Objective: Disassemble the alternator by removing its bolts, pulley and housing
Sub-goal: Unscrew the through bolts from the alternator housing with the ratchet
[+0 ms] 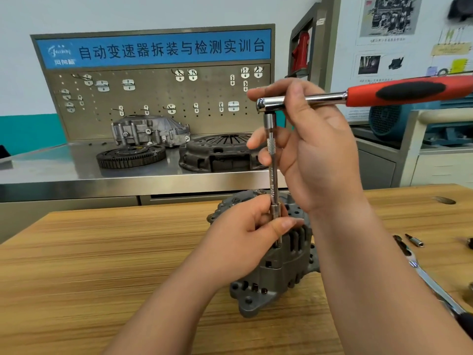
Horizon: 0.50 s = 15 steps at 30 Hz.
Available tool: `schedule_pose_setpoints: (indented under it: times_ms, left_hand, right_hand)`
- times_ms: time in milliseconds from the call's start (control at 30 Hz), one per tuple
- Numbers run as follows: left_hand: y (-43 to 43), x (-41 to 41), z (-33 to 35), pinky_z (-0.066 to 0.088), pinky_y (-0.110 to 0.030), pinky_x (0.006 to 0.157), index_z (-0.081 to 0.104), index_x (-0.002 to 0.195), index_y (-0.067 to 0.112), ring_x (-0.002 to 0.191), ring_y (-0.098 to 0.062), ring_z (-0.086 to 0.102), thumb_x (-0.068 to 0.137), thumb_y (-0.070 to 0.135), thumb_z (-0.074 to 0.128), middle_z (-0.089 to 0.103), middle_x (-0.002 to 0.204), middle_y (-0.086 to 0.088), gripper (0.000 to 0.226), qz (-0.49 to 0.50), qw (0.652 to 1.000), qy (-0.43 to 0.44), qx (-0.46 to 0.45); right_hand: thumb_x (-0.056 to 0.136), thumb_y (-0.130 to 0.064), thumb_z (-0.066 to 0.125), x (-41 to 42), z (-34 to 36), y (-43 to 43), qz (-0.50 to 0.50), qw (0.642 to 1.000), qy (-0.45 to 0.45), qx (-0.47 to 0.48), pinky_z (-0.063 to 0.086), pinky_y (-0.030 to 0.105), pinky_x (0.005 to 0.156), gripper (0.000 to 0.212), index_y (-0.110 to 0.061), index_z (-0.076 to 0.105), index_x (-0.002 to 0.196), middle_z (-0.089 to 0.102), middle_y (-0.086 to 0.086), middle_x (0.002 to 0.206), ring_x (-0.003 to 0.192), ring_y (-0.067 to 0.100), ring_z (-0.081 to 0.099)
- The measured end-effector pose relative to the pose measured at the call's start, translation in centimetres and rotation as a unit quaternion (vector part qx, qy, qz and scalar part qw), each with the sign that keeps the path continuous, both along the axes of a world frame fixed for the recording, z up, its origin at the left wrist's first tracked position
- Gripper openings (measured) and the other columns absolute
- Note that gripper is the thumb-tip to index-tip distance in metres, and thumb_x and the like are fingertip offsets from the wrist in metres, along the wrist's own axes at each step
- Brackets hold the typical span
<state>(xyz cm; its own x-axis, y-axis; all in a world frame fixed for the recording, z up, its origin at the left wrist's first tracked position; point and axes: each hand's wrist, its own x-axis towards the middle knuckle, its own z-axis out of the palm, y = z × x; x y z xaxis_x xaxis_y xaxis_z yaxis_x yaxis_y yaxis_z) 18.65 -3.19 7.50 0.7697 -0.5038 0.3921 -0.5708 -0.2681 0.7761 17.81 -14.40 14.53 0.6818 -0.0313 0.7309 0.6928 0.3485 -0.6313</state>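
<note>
Left grip (243,239), right grip (314,149) hold extension bar (273,180), tip hidden at alternator (284,272)

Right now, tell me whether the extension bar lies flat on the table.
No, the extension bar stands upright, its tip down on the alternator.

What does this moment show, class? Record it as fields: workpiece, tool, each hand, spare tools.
workpiece: alternator on the wooden table
tool: ratchet, red handle, on an upright extension bar down to the alternator
left hand: pinches the bar's lower end
right hand: grips the bar's top, by the ratchet head
spare tools: wrench and small bit, on the table's right
</note>
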Motion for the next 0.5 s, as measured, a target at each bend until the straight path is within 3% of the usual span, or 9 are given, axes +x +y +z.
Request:
schedule_pose_setpoints:
  times_ms: [67, 167, 333, 500]
  left_hand:
    - [0.09, 0.02, 0.03, 0.051, -0.054, 0.088, 0.065, 0.102, 0.024, 0.094, -0.022, 0.069, 0.087, 0.038, 0.055, 0.074, 0.095, 0.009, 0.023, -0.006, 1.000, -0.004, 0.002]
    - [0.25, 0.18, -0.01, 0.050, -0.051, 0.093, 0.065, 0.108, 0.019, 0.100, -0.024, 0.068, 0.093, 0.031, 0.055, 0.074, 0.101, 0.000, 0.022, -0.022, 1.000, 0.002, 0.002]
    - [0.78, 0.22, 0.10, 0.048, -0.025, 0.081, 0.061, 0.107, 0.005, 0.089, 0.000, 0.065, 0.099, 0.012, 0.046, 0.071, 0.091, 0.012, 0.018, -0.032, 0.999, 0.035, 0.001]
    - [0.63, 0.11, 0.28, 0.051, -0.034, 0.084, 0.061, 0.110, 0.009, 0.093, -0.010, 0.069, 0.098, 0.009, 0.045, 0.074, 0.101, 0.001, 0.019, -0.025, 0.998, 0.055, -0.016]
  right_hand:
    - [0.103, -0.020, 0.036, 0.03, -0.23, -0.05, 0.010, 1.000, -0.016, 0.005, 0.035, 0.024, 0.043, 0.020, -0.011, 0.052, 0.095, 0.065, 0.007, 0.106, 0.053, 0.020, 0.058]
    - [0.103, -0.021, 0.034, 0.11, -0.49, -0.15, 0.032, 0.999, -0.017, 0.018, 0.032, 0.023, 0.043, 0.020, -0.010, 0.050, 0.098, 0.065, 0.006, 0.105, 0.051, 0.019, 0.055]
    - [0.105, -0.025, 0.032, 0.38, -0.60, -0.29, 0.083, 0.995, 0.022, 0.049, 0.025, 0.019, 0.042, 0.023, -0.013, 0.050, 0.097, 0.063, 0.004, 0.107, 0.049, 0.016, 0.051]
    - [0.105, -0.028, 0.032, 0.64, -0.87, -0.40, 0.097, 0.990, 0.059, 0.078, 0.024, 0.017, 0.041, 0.024, -0.018, 0.052, 0.095, 0.063, -0.001, 0.106, 0.048, 0.014, 0.050]
